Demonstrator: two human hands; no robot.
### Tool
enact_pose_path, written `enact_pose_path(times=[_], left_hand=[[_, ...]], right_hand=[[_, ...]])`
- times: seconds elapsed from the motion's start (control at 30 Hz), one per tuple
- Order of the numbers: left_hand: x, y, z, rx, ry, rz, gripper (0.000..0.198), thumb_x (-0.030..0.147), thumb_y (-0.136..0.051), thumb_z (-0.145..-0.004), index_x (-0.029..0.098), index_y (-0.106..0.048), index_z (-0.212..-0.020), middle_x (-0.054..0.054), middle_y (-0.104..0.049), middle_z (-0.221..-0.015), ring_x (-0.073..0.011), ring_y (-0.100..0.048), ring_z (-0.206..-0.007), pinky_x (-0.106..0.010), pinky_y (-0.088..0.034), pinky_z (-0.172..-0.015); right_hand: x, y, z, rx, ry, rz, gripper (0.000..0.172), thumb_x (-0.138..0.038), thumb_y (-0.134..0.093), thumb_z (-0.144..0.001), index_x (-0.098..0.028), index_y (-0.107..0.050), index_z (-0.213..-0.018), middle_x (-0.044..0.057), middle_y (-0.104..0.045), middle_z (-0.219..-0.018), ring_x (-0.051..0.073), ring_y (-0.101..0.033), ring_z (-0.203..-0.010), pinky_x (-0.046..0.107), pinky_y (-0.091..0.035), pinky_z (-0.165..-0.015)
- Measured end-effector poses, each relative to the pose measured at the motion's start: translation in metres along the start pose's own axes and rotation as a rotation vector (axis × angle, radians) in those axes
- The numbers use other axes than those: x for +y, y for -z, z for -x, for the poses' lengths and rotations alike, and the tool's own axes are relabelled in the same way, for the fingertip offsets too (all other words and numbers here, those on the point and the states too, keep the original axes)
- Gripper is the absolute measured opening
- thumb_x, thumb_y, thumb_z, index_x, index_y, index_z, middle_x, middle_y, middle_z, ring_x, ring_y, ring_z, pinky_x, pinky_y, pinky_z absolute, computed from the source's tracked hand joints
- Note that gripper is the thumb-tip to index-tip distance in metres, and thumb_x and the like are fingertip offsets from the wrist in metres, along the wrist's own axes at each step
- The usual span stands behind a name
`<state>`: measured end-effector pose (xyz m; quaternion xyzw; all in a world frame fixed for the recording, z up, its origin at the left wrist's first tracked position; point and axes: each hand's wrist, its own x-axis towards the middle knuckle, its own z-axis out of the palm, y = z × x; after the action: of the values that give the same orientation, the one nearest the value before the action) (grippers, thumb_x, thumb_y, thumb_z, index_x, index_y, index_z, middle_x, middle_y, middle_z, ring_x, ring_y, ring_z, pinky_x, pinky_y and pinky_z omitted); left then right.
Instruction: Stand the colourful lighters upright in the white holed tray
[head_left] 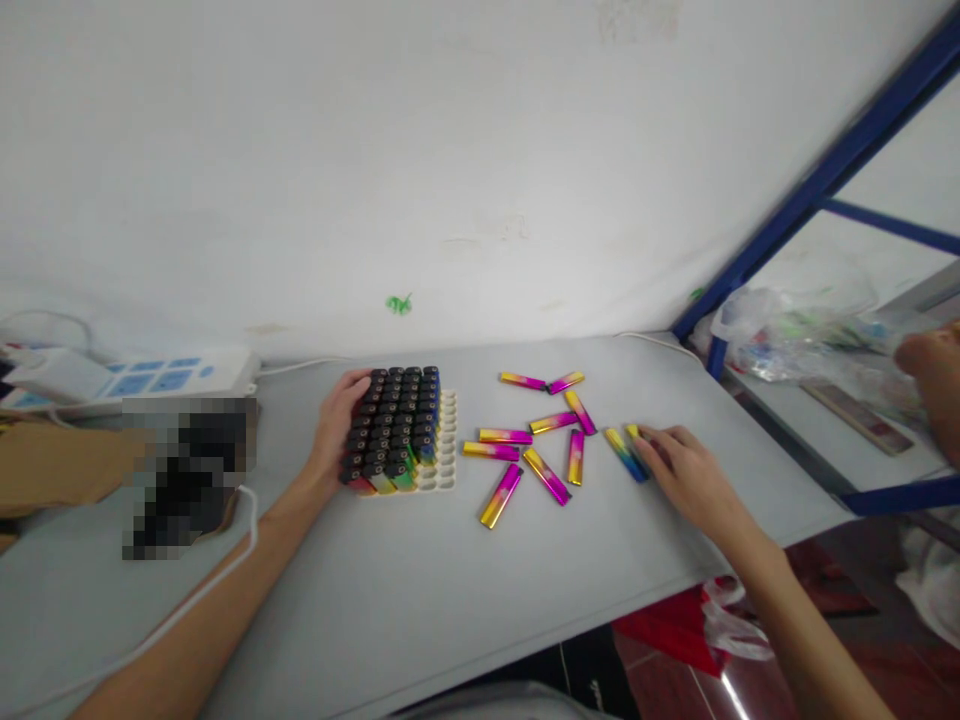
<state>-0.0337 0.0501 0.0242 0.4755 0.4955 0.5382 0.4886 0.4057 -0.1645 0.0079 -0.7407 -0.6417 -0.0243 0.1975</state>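
A white tray (448, 440) with round holes stands on the grey table, its left part filled with upright black-topped lighters (394, 415). My left hand (337, 420) rests against the left side of this block, fingers curved round its back corner. Several yellow-and-magenta lighters (547, 474) lie scattered to the right of the tray. Farther right are two yellow-and-blue lighters (622, 452) side by side. My right hand (675, 465) has its fingers closed on the right one of these two.
At the left lie a white power strip (232, 370), a brown cardboard piece (67, 465) and a blurred-out dark object (195, 470) with a white cable. A blue metal frame (787, 215) bounds the right side. Beyond it are plastic bags (795, 330) and another person's hand (934, 375).
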Motion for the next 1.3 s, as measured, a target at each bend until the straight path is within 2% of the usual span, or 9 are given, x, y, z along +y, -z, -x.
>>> enact_pose_path(times=[0.2, 0.4, 0.5, 0.6, 0.8, 0.93, 1.03, 1.17, 1.3], left_hand=[[0.004, -0.003, 0.004, 0.002, -0.03, 0.001, 0.031, 0.048, -0.075, -0.072, 0.022, -0.074, -0.089, -0.003, -0.074, -0.087, -0.0257, -0.064, -0.088, -0.034, -0.051, -0.075], [0.003, -0.004, 0.005, 0.002, -0.02, 0.036, 0.033, 0.047, -0.076, -0.072, 0.021, -0.075, -0.092, -0.002, -0.072, -0.087, -0.0234, -0.062, -0.086, -0.031, -0.049, -0.076], [0.002, -0.003, 0.006, -0.011, -0.018, 0.044, 0.032, 0.047, -0.077, -0.074, 0.021, -0.075, -0.093, -0.001, -0.071, -0.087, -0.023, -0.062, -0.086, -0.031, -0.049, -0.077], [0.002, -0.003, 0.007, -0.015, -0.034, 0.044, 0.032, 0.048, -0.077, -0.074, 0.021, -0.075, -0.092, -0.002, -0.07, -0.087, -0.0234, -0.062, -0.087, -0.032, -0.049, -0.078], [-0.001, -0.004, 0.004, -0.017, -0.029, 0.055, 0.033, 0.048, -0.076, -0.074, 0.021, -0.073, -0.093, -0.002, -0.07, -0.089, -0.0239, -0.061, -0.09, -0.033, -0.049, -0.081], [-0.003, -0.004, 0.005, -0.016, -0.029, 0.052, 0.031, 0.046, -0.074, -0.076, 0.021, -0.073, -0.095, -0.003, -0.071, -0.093, -0.0241, -0.062, -0.093, -0.033, -0.05, -0.083], [-0.001, -0.004, 0.007, -0.016, -0.033, 0.05, 0.028, 0.044, -0.072, -0.078, 0.021, -0.074, -0.094, -0.003, -0.071, -0.093, -0.0241, -0.062, -0.093, -0.033, -0.049, -0.082], [0.003, -0.005, 0.011, -0.013, -0.023, 0.049, 0.026, 0.043, -0.072, -0.077, 0.021, -0.073, -0.093, -0.003, -0.07, -0.09, -0.0237, -0.061, -0.09, -0.033, -0.049, -0.08], [0.005, -0.005, 0.012, -0.034, -0.032, 0.037, 0.029, 0.045, -0.072, -0.078, 0.021, -0.072, -0.094, -0.002, -0.07, -0.09, -0.0232, -0.06, -0.09, -0.033, -0.048, -0.082]], right_hand=[[-0.054, -0.018, 0.004, -0.046, 0.009, -0.078, 0.051, -0.057, -0.046, -0.109, -0.018, -0.066, -0.136, 0.018, -0.068, -0.116, 0.032, -0.07, -0.101, 0.048, -0.057, -0.095], [-0.075, -0.024, -0.01, -0.091, -0.08, -0.03, 0.029, -0.049, -0.057, -0.106, -0.02, -0.058, -0.108, 0.014, -0.072, -0.103, 0.032, -0.073, -0.092, 0.04, -0.053, -0.078], [-0.088, -0.022, -0.021, -0.168, -0.14, 0.12, 0.031, -0.052, -0.055, -0.108, -0.022, -0.053, -0.105, 0.013, -0.074, -0.093, 0.032, -0.075, -0.083, 0.035, -0.043, -0.064], [-0.096, -0.019, -0.032, -0.23, -0.153, 0.188, 0.034, -0.056, -0.053, -0.109, -0.022, -0.052, -0.105, 0.013, -0.075, -0.089, 0.032, -0.075, -0.077, 0.033, -0.035, -0.059], [-0.103, -0.016, -0.047, -0.256, -0.096, -0.102, 0.034, -0.059, -0.053, -0.105, -0.025, -0.052, -0.104, 0.01, -0.074, -0.085, 0.032, -0.074, -0.08, 0.034, -0.042, -0.065], [-0.109, 0.003, -0.054, -0.196, -0.112, -0.218, 0.038, -0.061, -0.042, -0.106, -0.026, -0.056, -0.1, 0.008, -0.07, -0.077, 0.03, -0.071, -0.075, 0.037, -0.046, -0.069], [-0.114, 0.023, -0.063, -0.183, -0.126, -0.324, 0.043, -0.06, -0.04, -0.106, -0.023, -0.062, -0.109, 0.008, -0.072, -0.083, 0.027, -0.069, -0.074, 0.036, -0.049, -0.068], [-0.131, 0.035, -0.08, -0.279, 0.063, -0.461, 0.043, -0.05, -0.046, -0.104, -0.019, -0.067, -0.124, 0.012, -0.075, -0.105, 0.023, -0.068, -0.077, 0.035, -0.052, -0.07], [-0.163, 0.03, -0.098, -0.403, 0.187, -0.566, 0.047, -0.05, -0.045, -0.108, -0.019, -0.059, -0.141, 0.002, -0.07, -0.081, 0.019, -0.062, -0.068, 0.031, -0.046, -0.065]])
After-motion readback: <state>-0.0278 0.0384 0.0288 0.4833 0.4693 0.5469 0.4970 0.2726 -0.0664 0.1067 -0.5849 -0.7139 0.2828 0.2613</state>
